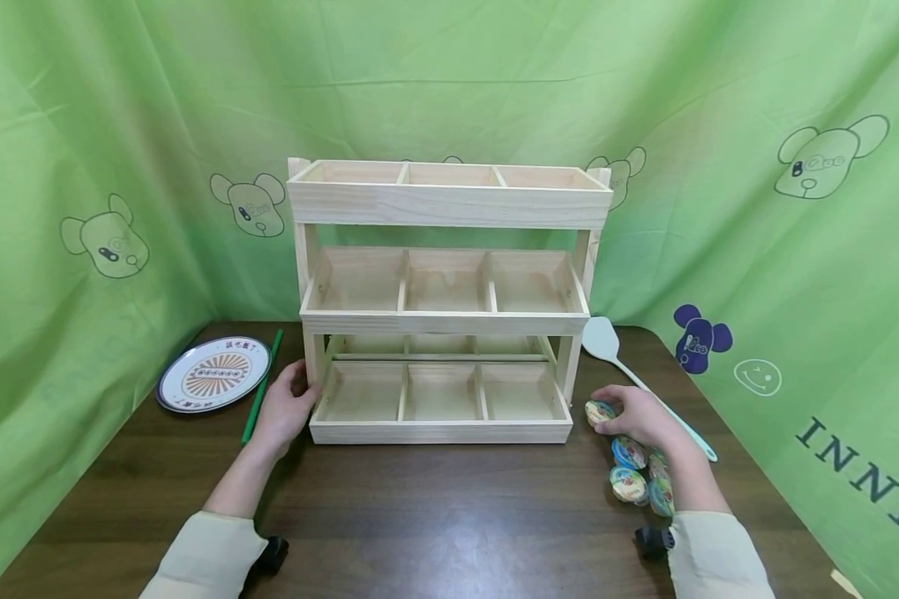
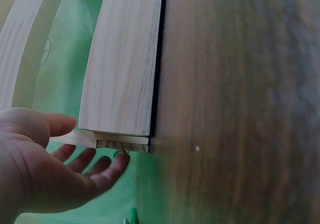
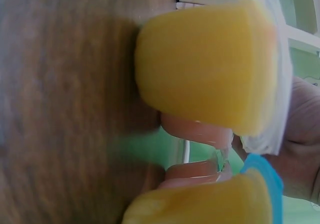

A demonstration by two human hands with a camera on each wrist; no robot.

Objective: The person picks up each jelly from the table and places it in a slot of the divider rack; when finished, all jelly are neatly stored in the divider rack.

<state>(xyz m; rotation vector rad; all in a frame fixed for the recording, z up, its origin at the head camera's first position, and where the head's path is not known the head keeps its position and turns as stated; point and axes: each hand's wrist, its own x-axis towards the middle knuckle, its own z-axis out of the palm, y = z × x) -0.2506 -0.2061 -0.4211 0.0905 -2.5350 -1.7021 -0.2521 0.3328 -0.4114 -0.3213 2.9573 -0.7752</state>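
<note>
A pale wooden three-tier rack (image 1: 449,323) stands mid-table, its trays split into compartments. Beside its lower left leg is my left hand (image 1: 286,408), fingers loosely bent around the corner; in the left wrist view the thumb is in front of the wood and the fingertips lie close to it. My right hand (image 1: 640,414) pinches a jelly cup (image 1: 598,413) with a pale lid, right of the rack. Nearer the front are more jelly cups (image 1: 629,485), some partly under the forearm. Large in the right wrist view is a yellow jelly cup (image 3: 200,64).
A white plate (image 1: 215,374) with an orange sunburst print lies at the left, with a green stick (image 1: 260,391) along its right side. A pale spatula (image 1: 601,337) lies behind the right hand. Green cloth (image 1: 449,83) surrounds the brown table (image 1: 449,516).
</note>
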